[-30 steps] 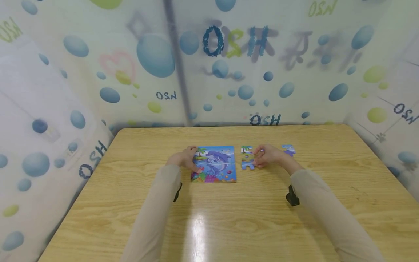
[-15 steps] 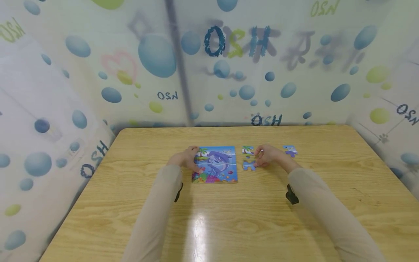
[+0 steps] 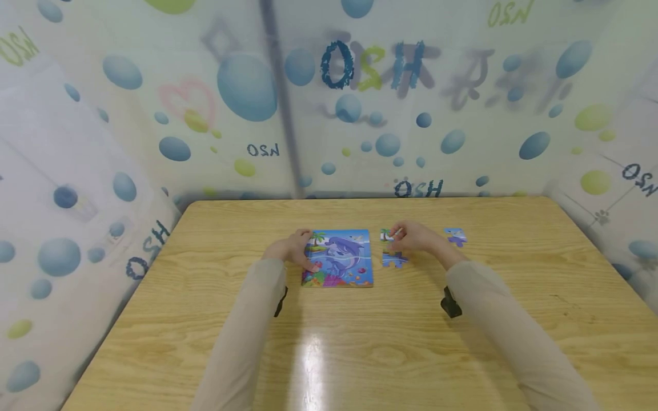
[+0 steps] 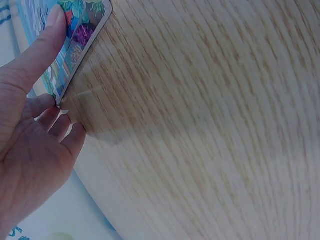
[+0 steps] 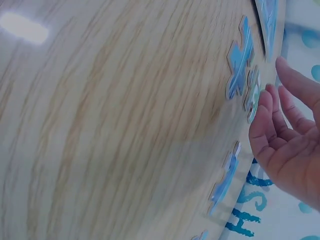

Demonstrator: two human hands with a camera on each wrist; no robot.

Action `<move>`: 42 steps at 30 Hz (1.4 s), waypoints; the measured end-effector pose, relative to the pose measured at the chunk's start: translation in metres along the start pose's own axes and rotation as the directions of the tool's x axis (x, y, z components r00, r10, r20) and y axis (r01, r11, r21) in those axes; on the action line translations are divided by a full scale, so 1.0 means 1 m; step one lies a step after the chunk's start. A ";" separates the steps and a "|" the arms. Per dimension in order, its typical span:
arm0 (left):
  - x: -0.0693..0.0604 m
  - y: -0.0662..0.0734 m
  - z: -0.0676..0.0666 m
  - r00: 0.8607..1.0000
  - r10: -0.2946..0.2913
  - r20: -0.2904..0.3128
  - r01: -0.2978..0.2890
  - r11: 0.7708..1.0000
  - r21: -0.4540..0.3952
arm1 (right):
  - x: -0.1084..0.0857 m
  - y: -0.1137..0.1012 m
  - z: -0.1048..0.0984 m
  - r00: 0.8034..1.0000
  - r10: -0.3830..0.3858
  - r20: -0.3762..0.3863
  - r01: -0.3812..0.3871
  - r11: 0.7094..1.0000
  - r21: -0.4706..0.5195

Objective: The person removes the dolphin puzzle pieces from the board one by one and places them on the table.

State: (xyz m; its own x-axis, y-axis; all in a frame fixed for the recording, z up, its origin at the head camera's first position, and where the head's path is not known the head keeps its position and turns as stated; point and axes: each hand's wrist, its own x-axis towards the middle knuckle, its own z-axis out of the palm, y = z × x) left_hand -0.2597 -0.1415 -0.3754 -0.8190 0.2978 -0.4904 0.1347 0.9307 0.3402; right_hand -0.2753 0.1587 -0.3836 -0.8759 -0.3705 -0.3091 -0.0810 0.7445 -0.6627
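Left hand [image 3: 291,250] pinches left side of blue, almost square dolphin-picture board [image 3: 343,260], picture's top pointing away | right hand [image 3: 415,236] at blue jigsaw pieces [image 3: 394,258], fingers bent, hold cannot be told | yellowish wooden table [image 3: 370,348]: broad nearside, far edge beyond hands

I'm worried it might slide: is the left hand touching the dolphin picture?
Touching: the left wrist view shows the left hand with its thumb lying on the dolphin picture.

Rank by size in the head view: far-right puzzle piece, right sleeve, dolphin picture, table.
1. Table, running out of frame
2. Right sleeve
3. Dolphin picture
4. Far-right puzzle piece
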 end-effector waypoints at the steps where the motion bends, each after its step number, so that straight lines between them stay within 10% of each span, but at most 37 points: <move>1: 0.000 0.000 0.000 1.000 0.001 -0.001 -0.001 1.000 -0.002 | 0.001 -0.002 0.001 1.000 -0.009 -0.004 0.009 1.000 -0.004; 24: 0.002 -0.002 0.000 1.000 -0.012 0.004 0.012 1.000 -0.022 | 0.029 -0.053 0.042 0.988 -0.151 0.019 0.150 0.987 0.053; 42: 0.005 -0.003 -0.001 1.000 -0.020 0.007 0.020 1.000 -0.010 | 0.047 -0.083 0.074 0.994 -0.108 0.008 0.107 0.964 -0.242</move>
State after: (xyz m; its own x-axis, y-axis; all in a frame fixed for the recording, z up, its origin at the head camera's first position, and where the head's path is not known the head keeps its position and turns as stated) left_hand -0.2645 -0.1427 -0.3781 -0.8174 0.2807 -0.5031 0.1128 0.9343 0.3381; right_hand -0.2742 0.0389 -0.3938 -0.8582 -0.4532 -0.2411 -0.2866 0.8127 -0.5074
